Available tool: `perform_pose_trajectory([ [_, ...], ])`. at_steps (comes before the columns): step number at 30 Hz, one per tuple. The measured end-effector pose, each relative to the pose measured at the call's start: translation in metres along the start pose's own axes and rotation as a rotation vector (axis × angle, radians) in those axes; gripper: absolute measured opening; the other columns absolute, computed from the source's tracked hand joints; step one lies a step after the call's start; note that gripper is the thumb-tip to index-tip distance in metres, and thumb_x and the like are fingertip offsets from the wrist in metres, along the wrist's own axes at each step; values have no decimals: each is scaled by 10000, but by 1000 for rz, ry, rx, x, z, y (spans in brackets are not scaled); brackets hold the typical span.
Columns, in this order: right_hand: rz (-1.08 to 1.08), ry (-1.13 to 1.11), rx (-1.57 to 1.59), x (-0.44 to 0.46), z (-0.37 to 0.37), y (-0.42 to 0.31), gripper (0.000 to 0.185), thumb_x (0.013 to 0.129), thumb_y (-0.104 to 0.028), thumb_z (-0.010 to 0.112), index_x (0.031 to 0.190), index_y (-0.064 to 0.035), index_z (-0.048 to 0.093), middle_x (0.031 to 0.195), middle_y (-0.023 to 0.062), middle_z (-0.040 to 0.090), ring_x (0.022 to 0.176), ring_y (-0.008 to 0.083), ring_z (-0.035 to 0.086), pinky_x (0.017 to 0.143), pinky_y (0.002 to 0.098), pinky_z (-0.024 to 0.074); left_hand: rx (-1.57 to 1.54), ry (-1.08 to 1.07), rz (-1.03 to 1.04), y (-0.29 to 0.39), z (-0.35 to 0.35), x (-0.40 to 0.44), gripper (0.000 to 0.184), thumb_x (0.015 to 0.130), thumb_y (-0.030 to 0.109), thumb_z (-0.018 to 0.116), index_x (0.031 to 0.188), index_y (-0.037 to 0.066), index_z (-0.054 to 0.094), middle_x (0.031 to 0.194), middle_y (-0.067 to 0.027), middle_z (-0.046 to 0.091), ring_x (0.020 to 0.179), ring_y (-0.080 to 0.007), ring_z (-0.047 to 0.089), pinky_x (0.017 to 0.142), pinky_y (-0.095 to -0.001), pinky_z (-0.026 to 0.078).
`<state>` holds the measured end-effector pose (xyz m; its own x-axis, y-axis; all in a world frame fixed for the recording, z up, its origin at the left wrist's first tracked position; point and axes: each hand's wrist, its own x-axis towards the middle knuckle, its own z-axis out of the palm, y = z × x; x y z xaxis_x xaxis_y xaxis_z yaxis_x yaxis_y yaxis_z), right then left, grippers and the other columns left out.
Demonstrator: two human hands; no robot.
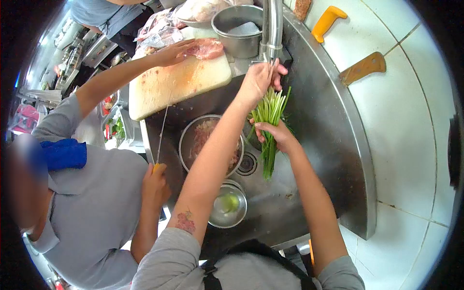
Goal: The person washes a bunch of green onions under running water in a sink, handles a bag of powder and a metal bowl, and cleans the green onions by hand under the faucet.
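A bunch of long green stems (268, 108) stands over the sink with its pale cut ends up and its leafy ends down. My right hand (274, 134) is wrapped round the middle of the bunch. Just above the cut ends is my left hand (263, 79), under the metal faucet (272, 29), its fingers loosely curled and apart, with nothing seen in them. Thin streaks of water show around these fingers. Whether they touch the stem tips is unclear.
In the sink (319, 145) are a strainer of meat pieces (205, 130) and a bowl (227, 205). At left, a co-worker holds a knife (163, 130), with the other hand on meat (205, 48) on a cutting board (179, 79). A metal pot (237, 29) stands behind.
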<state>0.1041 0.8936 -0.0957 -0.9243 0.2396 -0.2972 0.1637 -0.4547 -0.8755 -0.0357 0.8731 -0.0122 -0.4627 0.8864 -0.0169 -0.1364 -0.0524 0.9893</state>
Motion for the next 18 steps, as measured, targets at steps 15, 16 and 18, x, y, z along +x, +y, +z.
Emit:
perform_pose_trajectory([
  [15,-92,4,-178,4,-24,-25,377,784,-99,562,1144,12,544,856,64,598,731,142,560,660,279,469,1107,44,461,16,-21,-30,265,695,222,705,943,133,675,944,-121,542,993,-314,516,915,-392,390],
  [16,-83,13,-240,5,-24,-26,368,789,-103,567,1139,8,552,853,62,602,729,142,561,660,277,468,1144,52,461,15,-20,-30,270,692,233,705,943,141,674,949,-121,541,1001,-319,514,924,-401,379],
  [18,-51,31,-272,5,-23,-28,346,794,-113,576,1122,-1,566,837,55,605,738,136,563,661,275,467,1220,69,463,14,-20,-27,279,685,255,704,944,156,671,959,-120,540,1015,-328,510,943,-419,357],
])
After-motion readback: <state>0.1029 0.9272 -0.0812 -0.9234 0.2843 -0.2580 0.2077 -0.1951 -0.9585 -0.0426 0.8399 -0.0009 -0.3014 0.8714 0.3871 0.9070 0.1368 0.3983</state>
